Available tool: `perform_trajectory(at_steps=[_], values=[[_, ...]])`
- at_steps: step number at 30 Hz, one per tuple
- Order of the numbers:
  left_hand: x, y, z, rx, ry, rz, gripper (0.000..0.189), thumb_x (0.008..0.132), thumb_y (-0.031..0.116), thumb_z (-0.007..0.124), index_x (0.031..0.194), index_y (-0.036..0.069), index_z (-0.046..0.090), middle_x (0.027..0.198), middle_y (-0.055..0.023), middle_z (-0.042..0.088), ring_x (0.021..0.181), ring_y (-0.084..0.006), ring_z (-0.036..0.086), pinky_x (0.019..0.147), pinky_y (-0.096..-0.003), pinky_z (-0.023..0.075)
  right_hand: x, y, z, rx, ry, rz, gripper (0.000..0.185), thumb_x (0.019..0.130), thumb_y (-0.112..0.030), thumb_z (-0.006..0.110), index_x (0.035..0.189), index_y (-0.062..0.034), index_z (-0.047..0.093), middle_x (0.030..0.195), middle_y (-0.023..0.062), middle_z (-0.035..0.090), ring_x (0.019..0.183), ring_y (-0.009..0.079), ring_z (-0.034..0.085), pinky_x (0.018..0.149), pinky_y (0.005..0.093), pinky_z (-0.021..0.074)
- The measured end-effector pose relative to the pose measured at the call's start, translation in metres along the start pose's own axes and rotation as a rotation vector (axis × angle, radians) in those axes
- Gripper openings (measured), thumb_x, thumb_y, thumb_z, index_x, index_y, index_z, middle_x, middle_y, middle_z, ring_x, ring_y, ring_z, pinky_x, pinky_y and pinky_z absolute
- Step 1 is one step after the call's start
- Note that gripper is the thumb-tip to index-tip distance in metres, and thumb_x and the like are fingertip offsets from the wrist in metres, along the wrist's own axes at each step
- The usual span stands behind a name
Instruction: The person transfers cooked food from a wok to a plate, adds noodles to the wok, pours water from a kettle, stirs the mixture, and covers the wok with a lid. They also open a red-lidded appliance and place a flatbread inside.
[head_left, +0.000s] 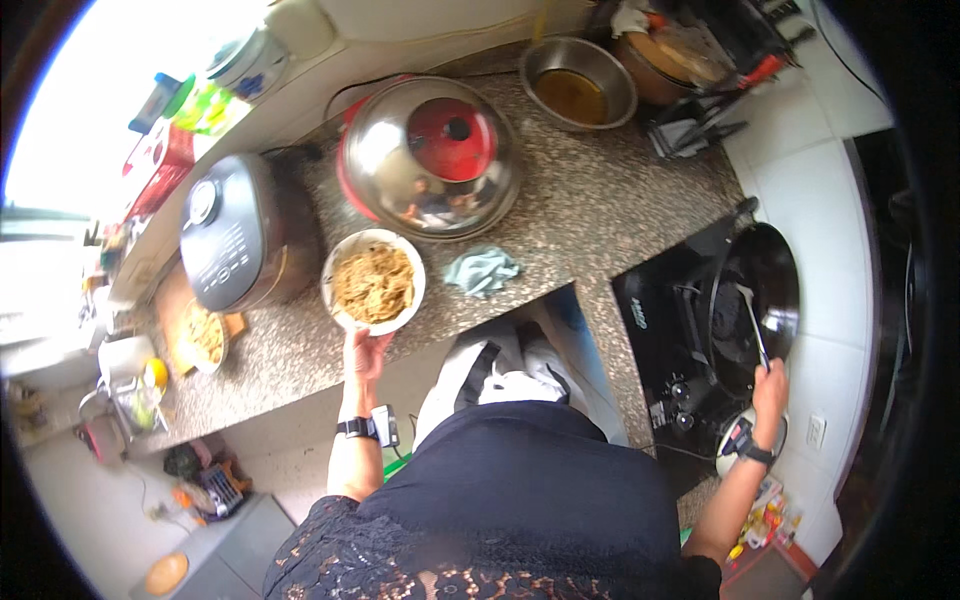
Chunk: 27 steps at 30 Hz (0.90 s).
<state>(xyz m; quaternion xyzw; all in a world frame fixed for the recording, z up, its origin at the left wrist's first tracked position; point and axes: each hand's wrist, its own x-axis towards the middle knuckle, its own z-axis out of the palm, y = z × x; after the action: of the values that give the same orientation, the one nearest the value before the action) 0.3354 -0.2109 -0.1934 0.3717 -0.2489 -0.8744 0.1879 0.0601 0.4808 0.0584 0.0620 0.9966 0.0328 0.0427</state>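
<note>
My left hand (367, 352) grips the near rim of a white bowl (327, 289) at the counter's front edge. Yellowish-brown shredded food (373, 283) fills the bowl. On the right, my right hand (770, 386) is closed around the handle of a metal spatula (756, 326), whose head rests inside a dark wok (780, 300). The wok sits on a black gas hob (660, 330); its inside looks dark and glossy. A crumpled light-green cloth (481, 271) lies on the counter to the right of the bowl.
Behind the bowl stands a domed steel lid (382, 172) on a red appliance. A rice cooker (225, 232) is at the left, near a second bowl of food (204, 337). A steel basin (626, 90) with brown liquid stands at the back, beside a rack of utensils (694, 131).
</note>
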Motion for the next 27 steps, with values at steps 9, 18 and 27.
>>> perform_trajectory(at_steps=[9,18,27], values=[[-0.056,0.056,0.061,0.223,-0.130,-0.008,0.057,0.096,0.020,0.055,0.149,0.008,0.039,0.144,-0.0128,0.054,0.126,-0.0292,0.059,0.094,-0.0490,0.0573,-0.058,0.000,-0.005,0.304,0.050,0.236,0.042,0.091,-0.014,0.060,0.133,-0.0115,0.054,0.073,0.0120,0.059,0.066,0.0257,0.058,0.066,0.0423,0.0468],[-0.044,0.009,0.316,0.570,-0.524,-0.119,0.050,0.085,0.006,0.050,0.135,0.001,0.047,0.120,-0.0127,0.058,0.105,-0.0264,0.064,0.081,-0.0456,0.0620,-0.109,-0.022,-0.045,0.854,0.185,0.186,0.031,0.096,-0.011,0.062,0.127,-0.0086,0.062,0.070,-0.0033,0.051,0.061,0.0062,0.044,0.055,0.0250,0.0363],[-0.072,-0.169,0.573,1.004,-1.215,-0.311,0.054,0.089,0.006,0.043,0.143,0.008,0.041,0.115,-0.0155,0.067,0.084,-0.0284,0.073,0.059,-0.0397,0.0646,-0.150,0.018,-0.041,1.038,0.253,0.302,0.029,0.096,-0.011,0.064,0.125,-0.0070,0.063,0.073,0.0043,0.058,0.064,0.0107,0.051,0.059,0.0288,0.0430]])
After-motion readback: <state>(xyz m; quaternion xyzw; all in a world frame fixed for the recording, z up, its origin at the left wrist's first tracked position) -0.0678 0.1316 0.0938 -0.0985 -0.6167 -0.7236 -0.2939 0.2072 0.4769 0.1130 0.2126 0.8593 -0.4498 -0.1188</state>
